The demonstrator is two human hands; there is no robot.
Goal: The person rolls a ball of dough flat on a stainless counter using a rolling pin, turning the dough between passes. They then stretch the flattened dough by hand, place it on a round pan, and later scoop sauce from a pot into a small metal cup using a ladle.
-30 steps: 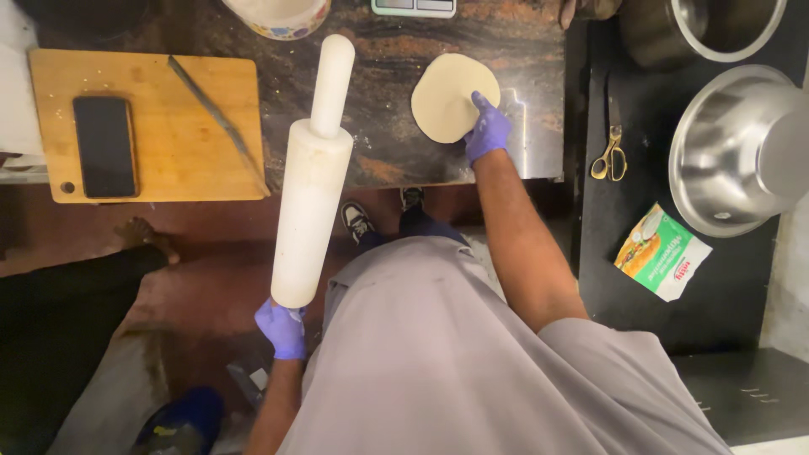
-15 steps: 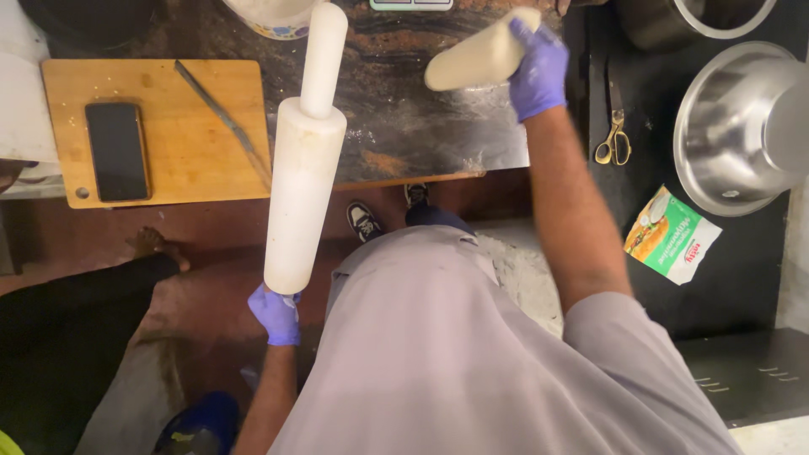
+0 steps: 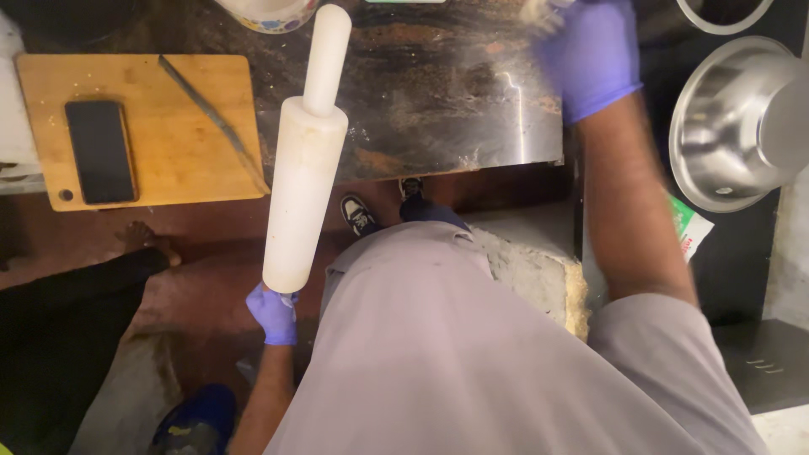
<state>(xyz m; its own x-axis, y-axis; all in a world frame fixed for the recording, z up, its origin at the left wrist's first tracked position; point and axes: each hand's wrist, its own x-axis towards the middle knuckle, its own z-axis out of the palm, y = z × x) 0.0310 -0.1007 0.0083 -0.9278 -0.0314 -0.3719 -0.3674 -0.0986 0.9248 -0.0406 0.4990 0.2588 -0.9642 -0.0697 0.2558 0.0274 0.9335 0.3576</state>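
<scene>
My left hand [image 3: 272, 313], in a purple glove, grips the lower handle of a long white rolling pin [image 3: 303, 168] that points up over the counter's front edge. Blurred and raised at the top right, my right hand [image 3: 592, 55] wears the same purple glove. A pale piece of dough [image 3: 539, 10] shows just at its fingertips along the frame's top edge; most of it is out of view. The dark floured counter [image 3: 438, 93] lies bare under both hands.
A wooden cutting board [image 3: 181, 143] at the left carries a black phone [image 3: 99, 152] and a long knife [image 3: 215, 122]. A steel bowl [image 3: 742, 126] sits at the right above a green packet [image 3: 693, 232]. Another person's bare foot [image 3: 145, 240] stands on the floor at left.
My right hand lifted the flat dough off the counter and carried it up and to the right, nearly out of frame. The rolling pin stayed in my left hand.
</scene>
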